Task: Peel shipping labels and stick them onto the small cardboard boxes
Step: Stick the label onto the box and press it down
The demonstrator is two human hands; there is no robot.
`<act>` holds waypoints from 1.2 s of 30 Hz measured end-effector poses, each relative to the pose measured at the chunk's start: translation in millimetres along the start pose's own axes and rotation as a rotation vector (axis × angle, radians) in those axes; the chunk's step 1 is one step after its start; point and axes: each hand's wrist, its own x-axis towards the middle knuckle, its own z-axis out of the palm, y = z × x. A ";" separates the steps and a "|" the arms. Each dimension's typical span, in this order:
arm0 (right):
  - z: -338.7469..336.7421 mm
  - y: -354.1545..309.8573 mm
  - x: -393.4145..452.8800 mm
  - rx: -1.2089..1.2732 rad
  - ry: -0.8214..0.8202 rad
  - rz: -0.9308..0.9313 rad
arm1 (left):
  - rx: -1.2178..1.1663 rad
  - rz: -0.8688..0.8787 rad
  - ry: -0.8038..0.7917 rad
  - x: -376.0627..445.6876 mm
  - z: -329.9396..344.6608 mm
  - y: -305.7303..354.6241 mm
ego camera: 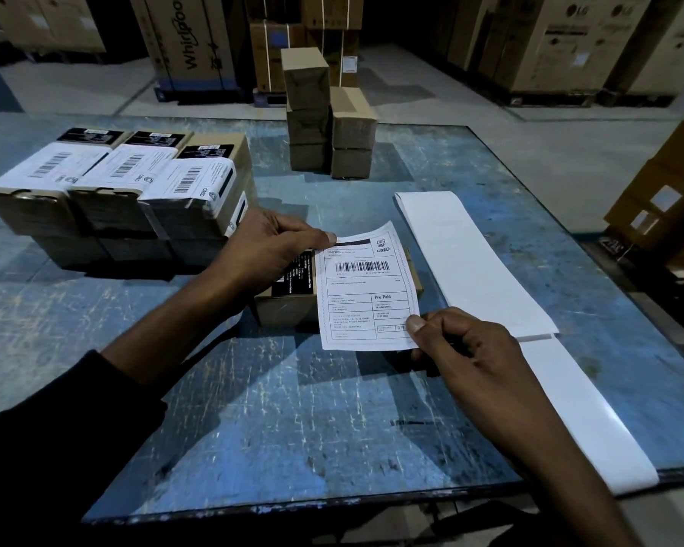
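Right hand: right hand (pixel 464 349) sits nearest, thumb and curled fingers pinching the near right corner of the shipping label (pixel 366 286).
Left hand: left hand (pixel 271 246) reaches in from a dark sleeve, thumb and fingers pinching the label's far left corner.
Shipping label: white sheet with a barcode, "CRED" logo and "Pre-Paid" text, stretched between both hands; it hangs over the top of the small box, its near edge past the box's front. Whether it touches the box yet, I cannot tell.
Small box: small cardboard box (pixel 289 305) stands on the table (pixel 293 428) under the label, a black sticker showing on its left part.
Backing strip: long white backing strip (pixel 478 266) lies on the table just right of the label, running toward the near edge.
Labelled boxes: labelled stack (pixel 127 191) at left, two layers, white labels on top.
Plain boxes: unlabelled stack (pixel 328 120) at the table's far side.
Background: large cartons (pixel 561 37) on the floor beyond.
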 end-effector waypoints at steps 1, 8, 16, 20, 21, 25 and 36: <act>0.2 -0.1 -0.2 -0.006 0.006 0.001 | -0.001 -0.002 0.001 -0.2 0.0 -0.1; 2.8 -3.9 0.0 -0.057 0.056 0.010 | -0.052 -0.056 0.004 -0.3 0.8 -0.1; 0.2 -9.8 -6.0 -0.060 0.152 -0.002 | -0.033 -0.025 -0.033 -0.6 -0.2 -2.2; -0.8 -14.9 -11.0 -0.037 0.176 0.017 | 0.000 -0.030 -0.022 -2.8 1.0 0.1; -0.6 -17.0 -12.3 -0.042 0.208 0.016 | 0.008 -0.032 -0.022 -3.9 1.3 1.2; 1.8 -21.7 -20.3 -0.043 0.409 -0.098 | 0.078 -0.041 -0.021 -7.0 2.0 5.8; -16.5 -73.0 4.0 -0.232 0.275 -0.468 | 0.332 -0.023 0.071 -7.8 2.1 10.9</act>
